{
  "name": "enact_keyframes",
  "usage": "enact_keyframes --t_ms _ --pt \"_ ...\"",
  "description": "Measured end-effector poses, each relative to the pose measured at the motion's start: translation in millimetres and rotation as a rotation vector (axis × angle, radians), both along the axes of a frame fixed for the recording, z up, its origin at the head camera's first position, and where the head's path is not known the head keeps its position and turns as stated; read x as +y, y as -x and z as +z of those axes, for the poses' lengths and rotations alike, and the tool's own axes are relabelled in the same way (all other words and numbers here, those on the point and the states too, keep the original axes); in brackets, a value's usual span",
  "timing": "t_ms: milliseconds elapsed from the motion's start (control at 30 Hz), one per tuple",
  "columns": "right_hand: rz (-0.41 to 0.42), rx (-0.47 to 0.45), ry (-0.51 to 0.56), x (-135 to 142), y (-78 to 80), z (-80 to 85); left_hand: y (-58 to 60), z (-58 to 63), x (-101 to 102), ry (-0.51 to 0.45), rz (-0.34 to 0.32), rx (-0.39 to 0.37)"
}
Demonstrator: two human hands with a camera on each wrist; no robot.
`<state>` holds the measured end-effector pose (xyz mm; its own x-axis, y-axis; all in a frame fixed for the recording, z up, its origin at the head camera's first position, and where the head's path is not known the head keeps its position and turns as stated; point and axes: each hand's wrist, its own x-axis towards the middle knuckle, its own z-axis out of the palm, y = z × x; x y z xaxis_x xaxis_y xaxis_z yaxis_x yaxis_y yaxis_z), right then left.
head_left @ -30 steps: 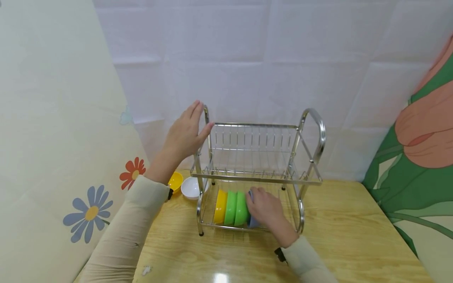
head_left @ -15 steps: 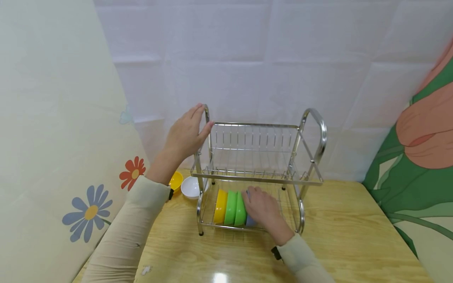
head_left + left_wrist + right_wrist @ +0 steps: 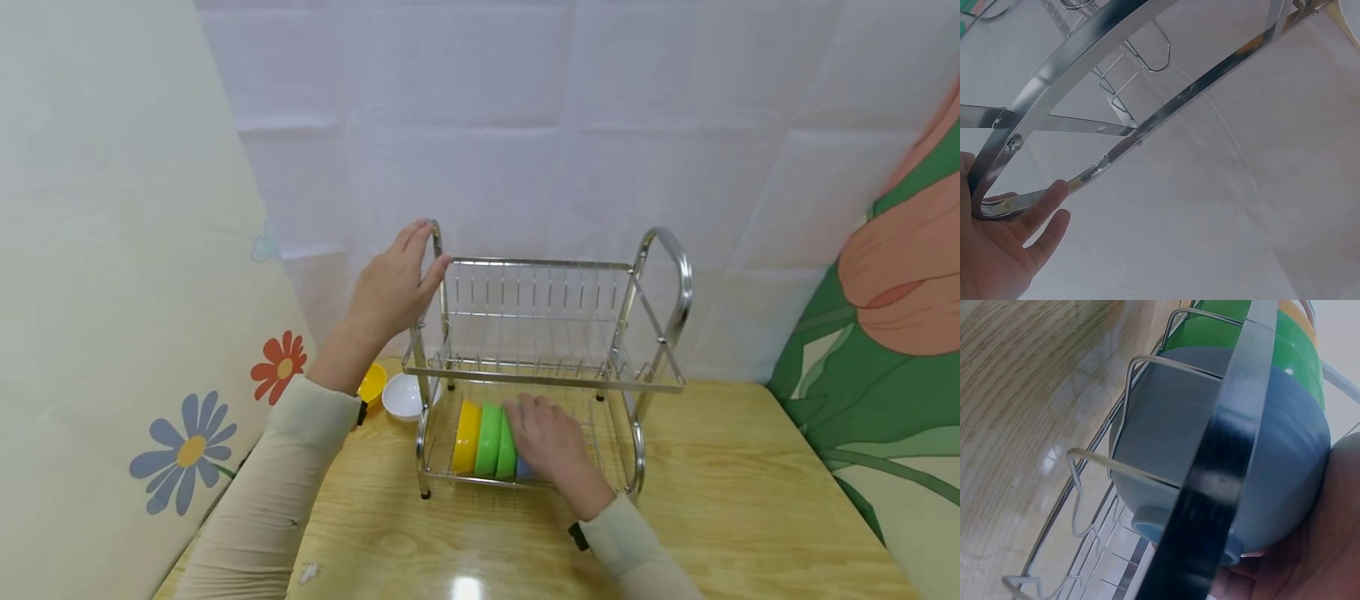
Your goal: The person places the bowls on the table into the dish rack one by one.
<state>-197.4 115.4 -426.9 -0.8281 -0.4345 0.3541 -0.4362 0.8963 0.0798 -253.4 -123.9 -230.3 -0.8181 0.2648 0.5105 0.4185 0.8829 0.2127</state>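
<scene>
A two-tier metal dish rack [image 3: 543, 382] stands on the wooden table. My left hand [image 3: 390, 279] rests against the curved handle at its upper left, fingers nearly straight. In the left wrist view, the handle [image 3: 1013, 205] passes between palm and fingers. My right hand [image 3: 551, 437] reaches into the lower tier and holds a blue-grey bowl [image 3: 1291, 462], tipped on its side. Beyond it stand green bowls [image 3: 489, 442] and a yellow bowl [image 3: 467, 437], also on edge in a row. The right fingertips are partly hidden behind the bowl.
A white bowl [image 3: 402, 397] and another yellow bowl [image 3: 372, 384] sit on the table left of the rack. The rack's front rail crosses above the lower tier. A pale cloth [image 3: 525, 125] hangs behind. Wooden tabletop [image 3: 735, 475] extends to the right.
My right hand has moved a little left with the blue-grey bowl, closer to the green bowls. My left hand stays at the rack's handle.
</scene>
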Motion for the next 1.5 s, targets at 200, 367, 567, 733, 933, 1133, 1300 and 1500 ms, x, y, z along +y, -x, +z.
enact_keyframes --t_ms 200,367,567,733,933,1133,1300,1500 --pt "-0.162 -0.234 0.188 -3.3 0.9 3.0 -0.2 0.2 1.1 -0.013 0.000 -0.006" --pt "-0.243 -0.326 0.308 -3.4 -0.6 6.0 -1.5 0.6 3.3 -0.025 -0.008 -0.017" --pt "-0.239 -0.285 0.282 1.2 -5.9 10.7 -4.0 1.1 7.7 -0.038 -0.008 -0.030" --pt "-0.253 -0.293 0.283 7.8 -10.8 20.2 -5.1 0.3 9.5 -0.043 -0.004 -0.028" --pt "-0.229 -0.294 0.313 15.6 -21.2 35.1 -6.0 -1.5 8.8 -0.050 -0.009 -0.024" --pt "-0.097 -0.312 0.383 22.3 -42.5 53.1 -8.0 -1.5 8.3 -0.056 -0.018 -0.031" --pt "-0.012 -0.201 0.425 26.5 -66.5 70.6 -8.9 -1.7 8.7 -0.066 -0.018 -0.041" --pt "0.201 0.152 0.478 35.5 -92.3 94.8 -11.1 -1.5 8.5 -0.069 -0.015 -0.064"
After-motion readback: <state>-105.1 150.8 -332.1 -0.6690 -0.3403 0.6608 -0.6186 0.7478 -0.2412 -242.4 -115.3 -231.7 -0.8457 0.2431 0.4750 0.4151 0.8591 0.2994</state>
